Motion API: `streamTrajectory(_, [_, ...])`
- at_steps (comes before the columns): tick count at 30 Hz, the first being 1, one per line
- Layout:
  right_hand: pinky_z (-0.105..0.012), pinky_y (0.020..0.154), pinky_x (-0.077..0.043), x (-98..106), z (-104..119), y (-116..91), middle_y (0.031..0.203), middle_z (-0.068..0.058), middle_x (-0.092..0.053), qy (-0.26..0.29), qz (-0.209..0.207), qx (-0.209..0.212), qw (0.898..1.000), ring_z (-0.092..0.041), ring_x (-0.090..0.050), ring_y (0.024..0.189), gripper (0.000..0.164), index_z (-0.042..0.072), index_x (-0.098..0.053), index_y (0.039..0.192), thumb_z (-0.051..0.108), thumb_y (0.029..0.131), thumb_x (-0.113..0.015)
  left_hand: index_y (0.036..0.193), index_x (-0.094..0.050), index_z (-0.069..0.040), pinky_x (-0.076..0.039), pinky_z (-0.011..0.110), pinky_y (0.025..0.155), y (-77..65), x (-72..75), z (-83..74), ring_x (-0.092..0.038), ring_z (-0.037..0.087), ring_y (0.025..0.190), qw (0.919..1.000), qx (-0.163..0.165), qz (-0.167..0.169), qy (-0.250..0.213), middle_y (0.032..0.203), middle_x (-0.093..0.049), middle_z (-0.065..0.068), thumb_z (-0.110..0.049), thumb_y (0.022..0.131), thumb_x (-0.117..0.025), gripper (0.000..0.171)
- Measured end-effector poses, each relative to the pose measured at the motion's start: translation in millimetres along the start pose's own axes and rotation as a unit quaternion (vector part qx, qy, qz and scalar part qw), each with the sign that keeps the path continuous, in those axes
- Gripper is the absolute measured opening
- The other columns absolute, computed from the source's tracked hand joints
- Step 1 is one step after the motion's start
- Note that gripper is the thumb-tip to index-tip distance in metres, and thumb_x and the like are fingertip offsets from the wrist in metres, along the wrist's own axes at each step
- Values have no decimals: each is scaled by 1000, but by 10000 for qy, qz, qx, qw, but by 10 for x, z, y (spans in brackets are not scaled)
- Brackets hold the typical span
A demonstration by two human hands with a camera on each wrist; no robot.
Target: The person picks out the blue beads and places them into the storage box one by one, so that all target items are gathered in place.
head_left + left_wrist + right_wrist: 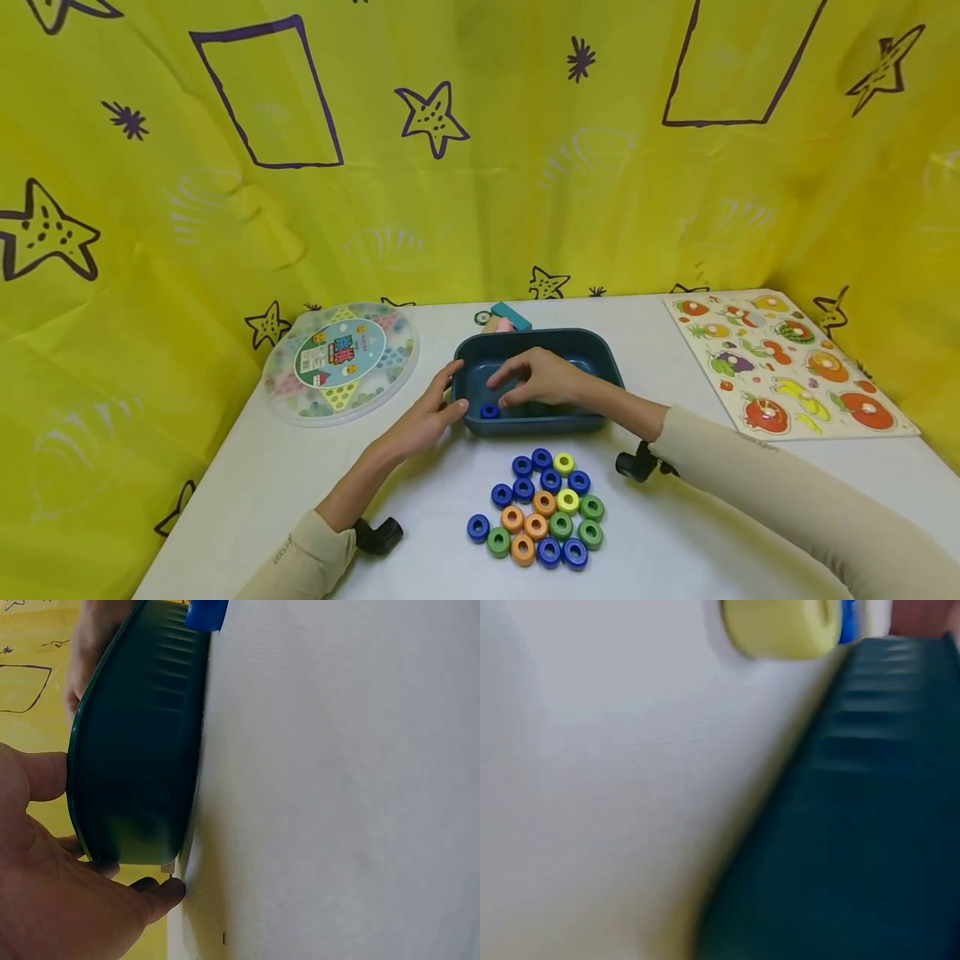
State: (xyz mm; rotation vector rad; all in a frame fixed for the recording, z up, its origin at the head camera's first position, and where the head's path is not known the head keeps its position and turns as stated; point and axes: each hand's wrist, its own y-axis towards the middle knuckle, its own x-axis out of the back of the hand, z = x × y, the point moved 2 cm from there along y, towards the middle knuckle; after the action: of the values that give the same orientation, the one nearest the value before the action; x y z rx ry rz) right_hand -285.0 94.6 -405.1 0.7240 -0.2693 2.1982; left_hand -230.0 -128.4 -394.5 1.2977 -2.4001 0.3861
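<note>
A dark teal bin (540, 427) stands on the white table. My left hand (426, 423) holds its left end, the thumb at the near corner and the fingers along the side; the left wrist view shows the thumb against the rim (70, 761). Inside the bin is my right hand (543, 379), its thumb and forefinger spread apart. A blue ring (489, 411) lies on the bin floor just beside that thumb. In front of the bin, several blue, orange, green and yellow rings (536, 526) form a loose cluster. The right wrist view is blurred and hides the right fingers.
A round, clear-lidded game box (341, 362) lies at the back left. On the right is a wooden fruit puzzle board (787, 362). Small blocks (512, 316) sit behind the bin. A yellow patterned curtain (480, 208) hangs around the table.
</note>
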Motion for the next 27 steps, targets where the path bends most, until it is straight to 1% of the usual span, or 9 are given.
streamTrajectory(4, [-31, 64, -48, 89, 162, -309, 100, -2, -67, -228, -535, 258, 9980, -17, -58, 72, 29, 12, -70, 106, 25, 80, -74, 150, -8, -11, -18, 52, 107, -4, -11, 4, -8, 33, 138, 10000, 24, -81, 8, 153, -5, 15, -20, 100, -43, 61])
streamTrajectory(7, [-29, 58, -46, 112, 226, -598, 89, 1, -66, -469, -1033, 503, 9923, -13, -55, 66, 25, 15, -69, 102, 20, 79, -76, 150, -9, -11, -18, 51, 107, -2, -16, 13, -8, 32, 138, 9999, 15, -139, -2, 153, -5, 14, -19, 99, -43, 61])
streamTrajectory(10, [-28, 53, -43, 100, 260, -909, 83, 5, -63, -547, -1204, 654, 9891, -12, -51, 60, 26, 18, -68, 101, 15, 77, -77, 150, -10, -12, -17, 50, 107, 1, -23, 21, -8, 32, 139, 9999, 21, -166, -22, 154, -5, 13, -19, 99, -44, 61])
streamTrajectory(13, [-24, 50, -42, 59, 220, -1172, 87, 9, -63, -543, -1097, 676, 9902, -8, -49, 57, 24, 23, -68, 101, 19, 78, -76, 149, -10, -11, -17, 50, 107, 0, -31, 22, -8, 32, 139, 9998, 27, -192, -28, 154, -6, 13, -18, 99, -44, 61])
streamTrajectory(15, [-23, 49, -42, 30, 167, -1303, 87, 9, -64, -509, -986, 556, 9923, -7, -49, 56, 23, 23, -69, 101, 23, 79, -75, 149, -10, -11, -17, 51, 107, -1, -35, 17, -8, 32, 139, 9998, 11, -220, -27, 153, -6, 13, -17, 99, -44, 61])
streamTrajectory(17, [-22, 49, -41, 3, 102, -1395, 81, 7, -64, -499, -920, 330, 9940, -7, -49, 55, 22, 23, -70, 100, 27, 79, -75, 149, -11, -10, -17, 51, 107, -1, -36, 8, -8, 33, 138, 9997, -12, -249, -39, 153, -7, 14, -16, 99, -44, 60])
streamTrajectory(20, [-22, 47, -40, -40, -4, -1468, 71, 4, -60, -332, -798, -140, 9962, -8, -48, 53, 23, 22, -70, 100, 30, 78, -75, 149, -11, -10, -17, 51, 107, -2, -34, -8, -8, 33, 138, 9996, -16, -275, -33, 153, -7, 14, -16, 99, -44, 60])
streamTrajectory(23, [-22, 45, -39, -99, -105, -1490, 71, 4, -60, -152, -646, -545, 9963, -7, -47, 51, 24, 24, -70, 99, 30, 77, -76, 149, -10, -10, -17, 51, 107, -5, -31, -18, -8, 32, 139, 9997, 9, -249, -15, 153, -6, 14, -18, 99, -44, 61])
streamTrajectory(27, [-21, 44, -39, -168, -194, -1481, 77, 6, -63, -101, -487, -562, 9972, -5, -47, 50, 25, 25, -71, 101, 29, 77, -76, 149, -9, -10, -17, 50, 107, -2, -26, -21, -7, 32, 139, 9998, 35, -190, 4, 154, -5, 13, -19, 99, -43, 61])
